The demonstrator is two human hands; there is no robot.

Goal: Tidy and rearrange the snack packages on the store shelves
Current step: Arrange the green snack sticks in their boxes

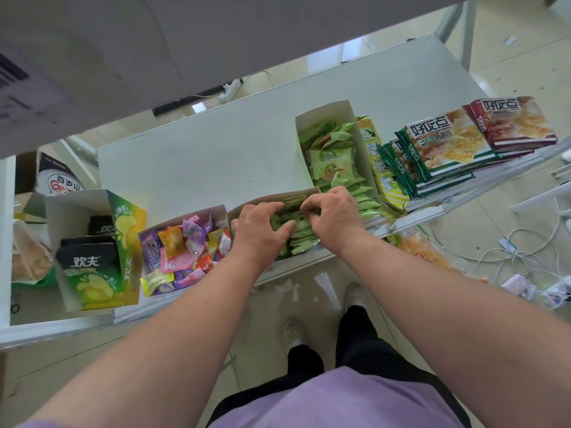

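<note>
Green little snack packets (pixel 301 234) stand in a row inside a brown cardboard box (pixel 272 199) at the front edge of the white shelf (pixel 200 156). The left hand (pixel 261 231) presses on the packets with curled fingers. The right hand (pixel 332 216) pinches some packets from the other side. The box sits very near the edge. A hard push could tip it off, and the packets would spill on the floor.
</note>
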